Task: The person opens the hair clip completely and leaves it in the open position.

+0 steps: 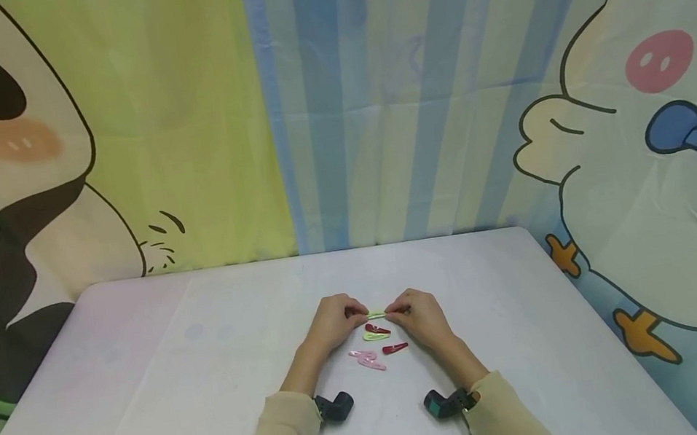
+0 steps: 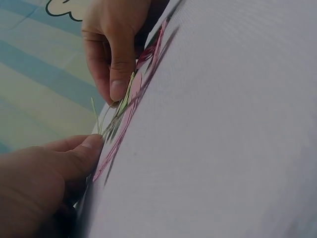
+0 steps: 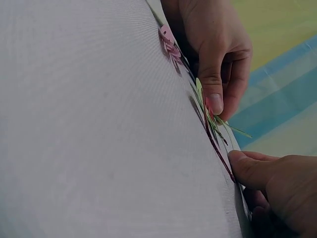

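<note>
A light-green snap hair clip (image 1: 377, 314) is stretched between both hands, its thin metal parts spread apart. My left hand (image 1: 334, 322) pinches one end between thumb and fingers, and my right hand (image 1: 421, 317) pinches the other. Just below them on the table, a dark red hair clip (image 1: 377, 328) lies against another green hair clip (image 1: 376, 336). Nearer the front are two overlapping pink hair clips (image 1: 371, 364) and a separate red hair clip (image 1: 395, 349). In the right wrist view, the left thumb (image 3: 214, 103) hides part of the held clip.
The clips lie on a white-covered table (image 1: 146, 391). A curtain (image 1: 366, 97) with stripes and cartoon animals hangs behind its far edge. Each wrist wears a small black camera, the left camera (image 1: 335, 407) and the right camera (image 1: 446, 404), close above the tabletop.
</note>
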### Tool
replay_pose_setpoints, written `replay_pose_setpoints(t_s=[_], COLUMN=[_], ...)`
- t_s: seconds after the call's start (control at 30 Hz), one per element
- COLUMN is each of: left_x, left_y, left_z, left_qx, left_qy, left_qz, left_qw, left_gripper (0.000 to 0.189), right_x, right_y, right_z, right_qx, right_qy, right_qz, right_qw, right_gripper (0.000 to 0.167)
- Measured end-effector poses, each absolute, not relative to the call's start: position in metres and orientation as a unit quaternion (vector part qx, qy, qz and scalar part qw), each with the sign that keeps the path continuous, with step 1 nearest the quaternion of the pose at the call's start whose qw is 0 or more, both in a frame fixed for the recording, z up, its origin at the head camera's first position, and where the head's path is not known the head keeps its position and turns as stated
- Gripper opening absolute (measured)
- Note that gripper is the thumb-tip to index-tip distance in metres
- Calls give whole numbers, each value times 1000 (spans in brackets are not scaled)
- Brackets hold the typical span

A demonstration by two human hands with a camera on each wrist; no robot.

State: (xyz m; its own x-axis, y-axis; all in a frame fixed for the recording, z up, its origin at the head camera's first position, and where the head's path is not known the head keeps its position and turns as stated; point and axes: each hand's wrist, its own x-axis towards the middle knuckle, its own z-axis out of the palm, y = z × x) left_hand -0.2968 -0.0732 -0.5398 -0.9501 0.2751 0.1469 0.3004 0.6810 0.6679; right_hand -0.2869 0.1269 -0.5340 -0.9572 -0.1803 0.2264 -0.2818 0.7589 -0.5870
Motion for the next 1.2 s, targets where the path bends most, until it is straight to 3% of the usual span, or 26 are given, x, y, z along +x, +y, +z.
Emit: replay_pose_setpoints(t_s=[0.9, 1.2], left_x=[-292, -289], left_y=[-73, -79], left_z=[-539, -540], left_qx=[-148, -140], left_qy=[-915, -906], left_qz=[-376, -400], left_qw=[14, 9], left_gripper=[11, 11], right_x=[-283, -275], right_y=[127, 132], right_z=[-530, -523], right_qx=[110, 83], right_qy=[-943, -941], right_qz=[310, 328], right_qw=[55, 28], right_gripper=[7, 14])
